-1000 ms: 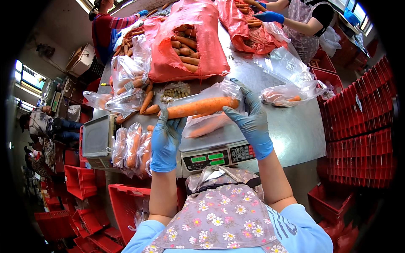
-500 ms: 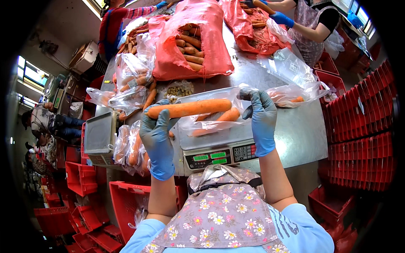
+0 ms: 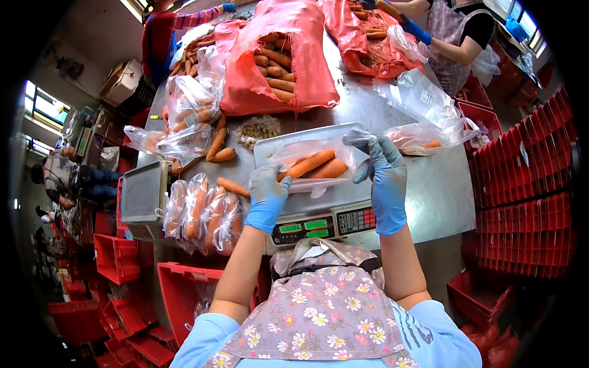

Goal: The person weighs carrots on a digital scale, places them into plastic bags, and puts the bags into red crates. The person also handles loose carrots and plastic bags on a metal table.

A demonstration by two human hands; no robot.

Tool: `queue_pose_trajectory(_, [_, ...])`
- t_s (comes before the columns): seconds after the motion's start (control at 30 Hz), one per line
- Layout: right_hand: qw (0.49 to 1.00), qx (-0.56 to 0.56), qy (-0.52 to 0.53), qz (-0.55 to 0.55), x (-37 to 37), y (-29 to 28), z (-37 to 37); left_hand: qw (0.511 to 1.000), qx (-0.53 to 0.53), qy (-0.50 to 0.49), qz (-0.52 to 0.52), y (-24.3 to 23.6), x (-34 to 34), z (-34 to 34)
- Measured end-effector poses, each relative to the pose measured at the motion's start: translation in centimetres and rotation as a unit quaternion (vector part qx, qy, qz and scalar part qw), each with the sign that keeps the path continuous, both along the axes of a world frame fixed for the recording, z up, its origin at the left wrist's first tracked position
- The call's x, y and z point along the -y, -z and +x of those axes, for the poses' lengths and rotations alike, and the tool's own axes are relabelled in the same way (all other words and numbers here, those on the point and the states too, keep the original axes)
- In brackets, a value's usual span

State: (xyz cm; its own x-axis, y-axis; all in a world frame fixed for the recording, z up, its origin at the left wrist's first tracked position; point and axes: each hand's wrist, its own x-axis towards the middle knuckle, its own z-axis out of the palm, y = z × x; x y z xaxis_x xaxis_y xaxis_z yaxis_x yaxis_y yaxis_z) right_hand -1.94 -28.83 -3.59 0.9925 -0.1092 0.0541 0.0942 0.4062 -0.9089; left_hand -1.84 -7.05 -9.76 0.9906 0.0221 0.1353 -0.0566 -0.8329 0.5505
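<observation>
A clear plastic bag (image 3: 317, 191) lies on the metal tray (image 3: 270, 147) of a weighing scale in front of me. Two large carrots show plainly in it, an upper carrot (image 3: 314, 162) and a lower carrot (image 3: 331, 170); another is partly hidden behind them. My left hand (image 3: 268, 199), in a bluish glove, is closed at the left end of the upper carrot, fingertips on it. To the right of the bag is my right hand (image 3: 381, 175), gloved too. Its fingers are bent and the thumb stands apart; I see nothing between them. Whether its fingertips touch the bag is unclear.
Bagged carrots (image 3: 205, 211) and a loose carrot (image 3: 233, 187) lie left of the scale. A torn red sack (image 3: 245, 86) of carrots stands beyond it. A co-worker's blue glove (image 3: 416, 29) shows at far right. Red crates (image 3: 521, 184) are stacked at right.
My left hand has come down from a raised position, where it held up a large carrot, to the bag on the scale. My right hand has stayed nearly in place.
</observation>
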Motion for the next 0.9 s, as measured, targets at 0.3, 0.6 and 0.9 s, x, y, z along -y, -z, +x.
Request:
queue_pose_trajectory(0.3, [0.997,0.028,-0.030,-0.066,-1.5,-0.2,-0.9,0.981,0.025,0.069,0.182,-4.4,-2.1,-2.7])
queue_pose_trajectory(0.6, [0.966,0.159,0.097,-0.181,1.6,-1.9,-1.6,0.917,0.295,-0.126,-0.239,-10.3,-4.7,-5.7])
queue_pose_trajectory(0.9, [0.948,0.145,0.105,-0.261,1.3,-1.9,-2.0,0.942,0.198,-0.201,-0.180,-5.2,-5.9,-5.1])
